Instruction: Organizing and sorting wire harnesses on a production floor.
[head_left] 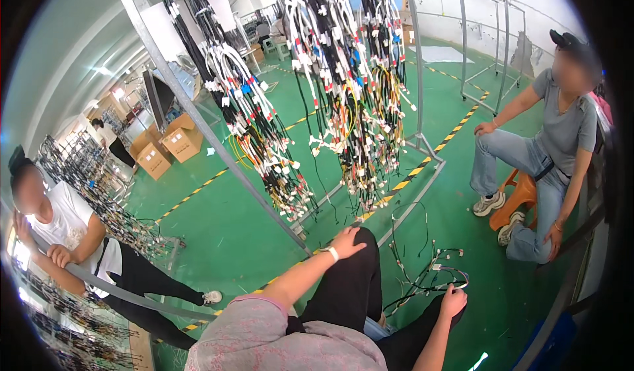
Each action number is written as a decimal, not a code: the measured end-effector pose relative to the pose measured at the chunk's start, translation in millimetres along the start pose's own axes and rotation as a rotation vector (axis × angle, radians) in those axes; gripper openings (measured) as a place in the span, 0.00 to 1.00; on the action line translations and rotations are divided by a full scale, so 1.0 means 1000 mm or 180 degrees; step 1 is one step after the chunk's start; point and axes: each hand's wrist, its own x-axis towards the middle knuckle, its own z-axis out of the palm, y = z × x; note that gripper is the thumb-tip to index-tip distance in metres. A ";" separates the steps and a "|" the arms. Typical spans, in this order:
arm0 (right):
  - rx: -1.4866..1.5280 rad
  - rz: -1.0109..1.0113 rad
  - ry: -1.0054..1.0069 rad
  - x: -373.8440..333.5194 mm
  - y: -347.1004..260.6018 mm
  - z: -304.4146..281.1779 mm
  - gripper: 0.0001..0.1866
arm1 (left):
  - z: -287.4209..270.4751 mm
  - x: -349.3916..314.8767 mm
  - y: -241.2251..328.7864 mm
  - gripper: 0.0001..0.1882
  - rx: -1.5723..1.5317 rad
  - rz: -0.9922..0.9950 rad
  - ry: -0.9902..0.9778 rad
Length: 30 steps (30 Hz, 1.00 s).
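Note:
My left hand (348,243) lies on my raised left knee in black trousers, fingers spread, holding nothing. A pale band circles that wrist. By my right knee, my right hand (453,302) is closed on a dark wire harness (422,280) near its end. White connectors and a few coloured wires show at the harness's branches, which trail down between and beyond my knees toward the floor. The part inside my right fist is hidden. Ahead of me, bundles of wire harnesses (343,87) hang with many white, red and blue connectors, apart from both hands.
A grey metal rack (432,163) frames the hanging bundles. On the right a person (568,113) sits on an orange stool (512,202). At left another person (86,232) leans on a curved rail (132,293). Cardboard boxes (180,140) and striped floor tape (456,130) lie farther off.

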 end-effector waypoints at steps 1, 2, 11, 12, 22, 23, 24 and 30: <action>0.0046 0.0033 -0.0013 0.000 0.003 0.002 0.18 | -0.018 -0.001 -0.009 0.33 -0.0169 0.0114 -0.0360; 0.0077 0.0065 0.0005 0.000 0.006 0.004 0.18 | -0.038 -0.001 -0.018 0.31 -0.0334 0.0228 -0.0728; 0.0164 -0.0025 0.0156 -0.002 0.024 -0.001 0.18 | -0.371 -0.008 0.057 0.20 0.1440 0.0419 0.2268; 0.0199 -0.0048 0.0161 0.000 0.020 -0.001 0.18 | -0.420 -0.009 0.047 0.18 0.1824 0.0737 0.3017; 0.0095 0.0220 -0.0333 -0.002 0.016 -0.017 0.18 | -0.720 0.034 0.068 0.31 -0.1452 0.0526 0.3531; 0.0096 0.0179 -0.0363 -0.001 0.013 -0.012 0.18 | -0.734 0.037 0.060 0.31 -0.1426 0.0487 0.3557; 0.0129 0.0149 -0.0416 0.000 0.009 -0.008 0.18 | -0.753 0.046 0.052 0.28 -0.1208 0.0154 0.3730; 0.0139 -0.0152 0.0100 -0.003 0.013 0.000 0.18 | -0.762 0.074 0.011 0.21 -0.0645 -0.0314 0.4737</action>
